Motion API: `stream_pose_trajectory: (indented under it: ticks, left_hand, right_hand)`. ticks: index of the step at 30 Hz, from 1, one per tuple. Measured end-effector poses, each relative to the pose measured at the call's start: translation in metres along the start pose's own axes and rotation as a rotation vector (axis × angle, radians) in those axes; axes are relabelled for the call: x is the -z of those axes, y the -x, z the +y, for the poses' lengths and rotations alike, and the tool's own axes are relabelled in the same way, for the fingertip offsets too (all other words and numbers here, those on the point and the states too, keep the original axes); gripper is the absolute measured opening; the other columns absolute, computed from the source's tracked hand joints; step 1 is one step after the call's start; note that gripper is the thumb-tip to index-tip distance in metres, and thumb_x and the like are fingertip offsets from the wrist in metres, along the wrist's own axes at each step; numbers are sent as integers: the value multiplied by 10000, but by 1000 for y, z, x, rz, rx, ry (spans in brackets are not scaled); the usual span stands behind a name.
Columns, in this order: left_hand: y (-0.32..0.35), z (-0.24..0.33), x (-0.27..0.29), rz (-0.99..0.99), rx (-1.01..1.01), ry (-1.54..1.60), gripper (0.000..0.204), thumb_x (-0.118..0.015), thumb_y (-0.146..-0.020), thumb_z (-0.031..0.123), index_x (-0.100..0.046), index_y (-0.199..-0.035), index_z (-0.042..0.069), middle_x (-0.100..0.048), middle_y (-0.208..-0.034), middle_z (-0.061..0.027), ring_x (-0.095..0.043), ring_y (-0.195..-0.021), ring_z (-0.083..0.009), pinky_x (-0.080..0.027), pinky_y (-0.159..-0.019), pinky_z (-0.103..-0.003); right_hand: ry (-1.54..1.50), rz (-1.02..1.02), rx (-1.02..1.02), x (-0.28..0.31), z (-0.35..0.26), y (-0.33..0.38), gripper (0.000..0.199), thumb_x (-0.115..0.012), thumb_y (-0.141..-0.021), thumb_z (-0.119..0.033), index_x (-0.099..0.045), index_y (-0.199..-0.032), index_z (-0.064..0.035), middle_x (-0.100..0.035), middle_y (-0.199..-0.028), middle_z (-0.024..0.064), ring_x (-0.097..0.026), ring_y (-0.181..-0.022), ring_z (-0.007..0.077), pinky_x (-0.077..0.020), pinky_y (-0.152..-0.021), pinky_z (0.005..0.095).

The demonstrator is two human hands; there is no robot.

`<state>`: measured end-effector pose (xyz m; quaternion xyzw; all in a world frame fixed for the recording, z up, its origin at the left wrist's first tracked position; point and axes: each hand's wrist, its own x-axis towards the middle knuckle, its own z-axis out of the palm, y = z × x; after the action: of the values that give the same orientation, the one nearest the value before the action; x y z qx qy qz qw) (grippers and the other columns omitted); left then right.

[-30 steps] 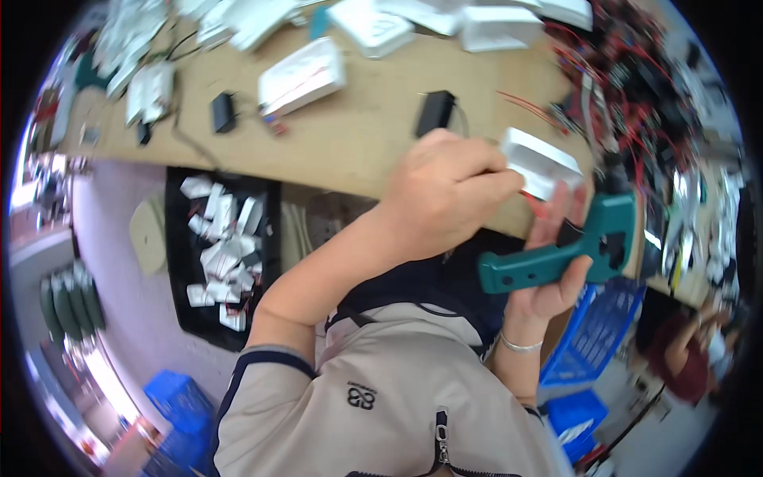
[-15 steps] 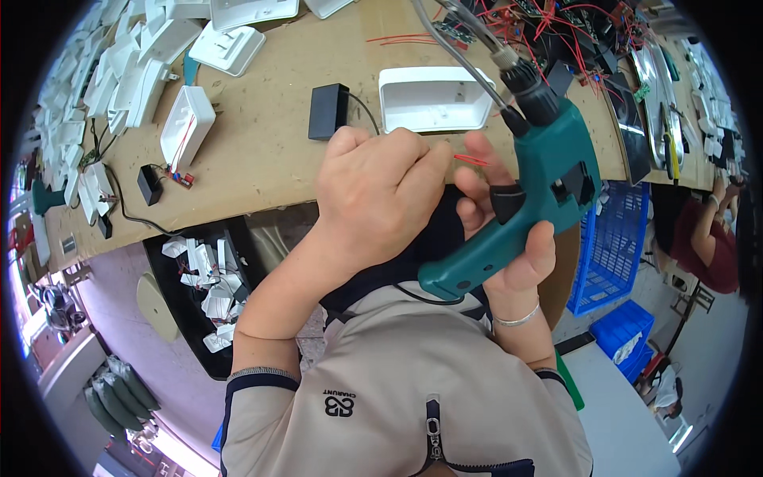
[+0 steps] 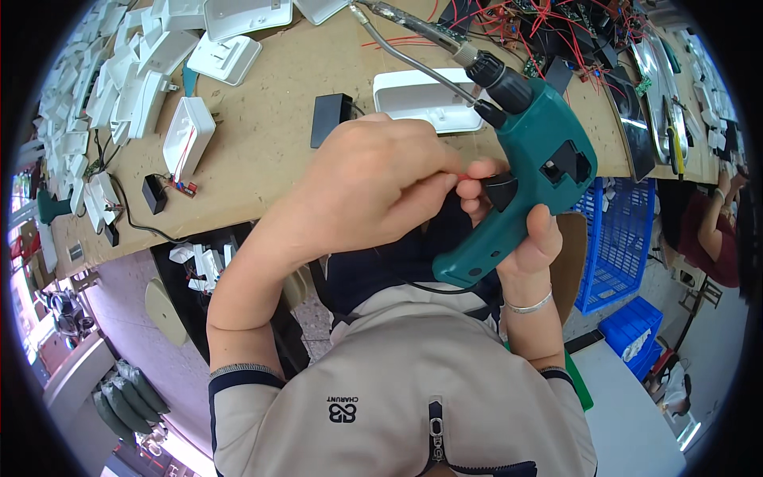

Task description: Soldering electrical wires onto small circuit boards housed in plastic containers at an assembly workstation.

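My right hand [image 3: 534,248] is wrapped round the grip of a green pistol-shaped soldering gun [image 3: 531,131]. Its metal tip and curved feed tube point up and left over the bench. With pinched fingers, my left hand [image 3: 362,179] holds a red wire [image 3: 463,177], of which only a short bit shows. Fingertips of my right hand meet the wire just beside the gun's black trigger [image 3: 501,192]. Behind my left hand lies a black box [image 3: 324,121] with a dark cable. An open white plastic housing [image 3: 433,119] lies beyond my hands, partly behind the feed tube.
White housings [image 3: 151,99] are heaped at the left. Near the bench's left front lie a white shell [image 3: 181,147] and a small black block [image 3: 154,195] with a circuit board. Red wires and boards [image 3: 548,32] pile up at the far right. A blue crate [image 3: 612,254] stands right.
My left hand has turned and now pinches the red wire against my right fingertips. The soldering gun has shifted slightly left and tilted further that way.
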<state>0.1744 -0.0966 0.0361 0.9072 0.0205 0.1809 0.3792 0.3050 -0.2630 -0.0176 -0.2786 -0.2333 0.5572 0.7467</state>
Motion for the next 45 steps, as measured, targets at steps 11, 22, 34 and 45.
stream_pose_trajectory:
  ticks: [11,22,34,45]
  left_hand:
    - [5,3,-20,168,228,339,48,-608,-810,3,-582,-846,20,-585,-746,-74,-553,-621,-174,-442,-570,-286]
    - [12,-4,-27,472,-49,-313,210,-683,-679,40,-634,-882,61,-514,-674,-28,-501,-560,-182,-350,-504,-309]
    - [-6,-11,-49,529,36,-607,218,-667,-610,104,-650,-826,118,-470,-663,28,-504,-556,-126,-309,-521,-284]
    - [-7,-10,-49,530,58,-604,120,-681,-665,108,-616,-765,119,-459,-655,17,-480,-567,-142,-292,-542,-291]
  right_hand:
    - [-48,11,50,4,-2,-3,715,-608,-859,-386,-317,-1352,41,-473,-1260,246,-556,-1109,313,-475,-950,380]
    - [22,88,122,7,-4,0,716,-594,-870,-387,-291,-1380,14,-399,-1338,243,-502,-1176,309,-459,-971,381]
    - [144,266,176,-8,-3,-17,708,-547,-898,-343,-205,-1427,-21,-261,-1446,227,-324,-1321,353,-307,-1095,424]
    - [496,377,241,-14,-38,46,766,-686,-814,-351,-316,-1335,70,-459,-1277,262,-629,-933,277,-574,-722,339]
